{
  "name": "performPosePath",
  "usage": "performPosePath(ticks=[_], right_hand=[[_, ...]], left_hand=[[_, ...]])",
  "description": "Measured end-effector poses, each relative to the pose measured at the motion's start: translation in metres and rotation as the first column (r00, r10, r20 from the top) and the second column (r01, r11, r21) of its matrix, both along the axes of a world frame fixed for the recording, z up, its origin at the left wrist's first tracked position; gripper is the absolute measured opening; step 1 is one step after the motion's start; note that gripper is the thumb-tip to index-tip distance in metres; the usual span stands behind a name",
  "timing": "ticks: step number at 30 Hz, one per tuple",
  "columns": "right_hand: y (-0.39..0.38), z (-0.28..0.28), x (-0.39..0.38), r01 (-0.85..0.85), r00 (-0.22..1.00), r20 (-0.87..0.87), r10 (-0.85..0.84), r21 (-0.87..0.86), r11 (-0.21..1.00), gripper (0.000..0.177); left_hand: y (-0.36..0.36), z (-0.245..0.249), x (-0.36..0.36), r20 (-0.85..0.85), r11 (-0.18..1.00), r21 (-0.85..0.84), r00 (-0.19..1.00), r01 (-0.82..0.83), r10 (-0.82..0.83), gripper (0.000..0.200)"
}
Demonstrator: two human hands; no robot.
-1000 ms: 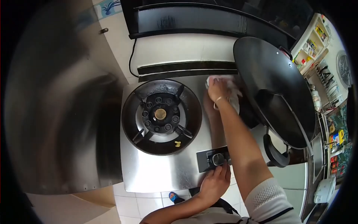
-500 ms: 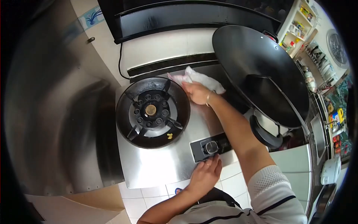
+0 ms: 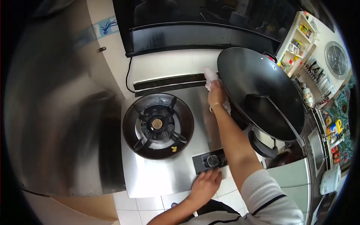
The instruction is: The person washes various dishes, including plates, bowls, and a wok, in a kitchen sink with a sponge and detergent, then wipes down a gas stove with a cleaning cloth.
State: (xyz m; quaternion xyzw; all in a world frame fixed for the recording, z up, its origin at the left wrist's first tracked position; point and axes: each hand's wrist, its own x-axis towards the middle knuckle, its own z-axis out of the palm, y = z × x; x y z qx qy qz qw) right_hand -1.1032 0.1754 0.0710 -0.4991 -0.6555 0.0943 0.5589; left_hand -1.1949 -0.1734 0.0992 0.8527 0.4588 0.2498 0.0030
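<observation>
A crumpled white cloth (image 3: 210,76) is gripped in my right hand (image 3: 215,94), which is on the steel stove top (image 3: 150,178) near its back edge, close beside the large black wok (image 3: 243,69). Part of the cloth shows below the wok's rim; the rest is hidden by hand and wok. My left hand (image 3: 205,183) lies along the stove's front edge, fingers stretched toward the black control knob (image 3: 212,161), apparently not turning it. Left of my right hand sits the burner (image 3: 156,124) in its dark round pan, with small yellow food bits (image 3: 174,149) in the pan.
A long-handled spatula (image 3: 281,114) leans inside the wok. Behind the stove runs a black range hood (image 3: 180,35), and a steel panel (image 3: 63,123) stands on the left. To the right are a sink (image 3: 317,144), a dish rack (image 3: 320,78) and a white appliance (image 3: 330,178).
My right hand has swept the cloth rightward, from behind the burner to beside the wok. My left hand stays at the front edge. The view has shifted slightly.
</observation>
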Motion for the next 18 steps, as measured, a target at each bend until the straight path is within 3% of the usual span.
performPosePath(ticks=[1, 3, 5, 6, 8, 10, 12, 14, 15, 16, 18], right_hand=[[0.006, 0.006, -0.008, 0.213, 0.936, 0.327, -0.13, -0.232, 0.949, 0.023], [0.025, 0.011, -0.022, 0.419, 0.757, 0.65, -0.062, -0.411, 0.809, 0.024], [0.034, 0.002, -0.034, 0.379, 0.758, 0.652, 0.021, -0.466, 0.8, 0.024], [0.033, -0.006, -0.04, 0.165, 0.784, 0.616, 0.082, -0.334, 0.928, 0.025], [0.019, -0.02, -0.039, -0.117, 0.796, 0.551, 0.25, -0.266, 0.957, 0.028], [-0.013, -0.022, -0.026, -0.154, 0.796, 0.512, 0.323, -0.345, 0.926, 0.029], [-0.064, -0.025, -0.007, -0.433, 0.677, 0.561, 0.477, -0.22, 0.874, 0.027], [-0.108, -0.021, 0.003, -0.687, 0.514, 0.64, 0.572, -0.093, 0.721, 0.026], [-0.129, -0.017, 0.013, -0.68, 0.516, 0.648, 0.56, -0.087, 0.728, 0.026], [-0.147, -0.009, 0.024, -0.68, 0.528, 0.539, 0.656, -0.195, 0.707, 0.026], [-0.149, 0.015, 0.028, -0.521, 0.66, 0.512, 0.55, -0.216, 0.826, 0.029]], left_hand=[[0.0, 0.001, 0.0, 0.011, 1.0, -0.005, 1.0, -0.004, 0.004, 0.025], [0.003, 0.0, 0.0, 0.024, 1.0, -0.007, 1.0, 0.0, 0.0, 0.025], [0.006, -0.002, -0.003, 0.02, 1.0, -0.009, 1.0, 0.016, -0.016, 0.024], [0.007, -0.002, -0.005, 0.032, 0.999, -0.005, 0.999, 0.037, -0.037, 0.024], [0.002, -0.003, -0.008, 0.043, 0.998, -0.007, 0.997, 0.066, -0.066, 0.023], [0.001, -0.008, -0.01, 0.046, 0.997, -0.02, 0.996, 0.075, -0.074, 0.023], [-0.004, -0.011, -0.009, 0.045, 0.995, -0.032, 0.995, 0.091, -0.089, 0.022], [-0.007, -0.008, -0.011, 0.024, 0.993, -0.029, 0.994, 0.111, -0.11, 0.024], [-0.009, -0.008, -0.011, 0.015, 0.993, -0.038, 0.993, 0.114, -0.113, 0.027], [-0.009, -0.008, -0.01, 0.007, 0.993, -0.044, 0.994, 0.113, -0.113, 0.029], [-0.003, -0.006, -0.007, 0.004, 0.993, -0.035, 0.994, 0.11, -0.11, 0.032]])
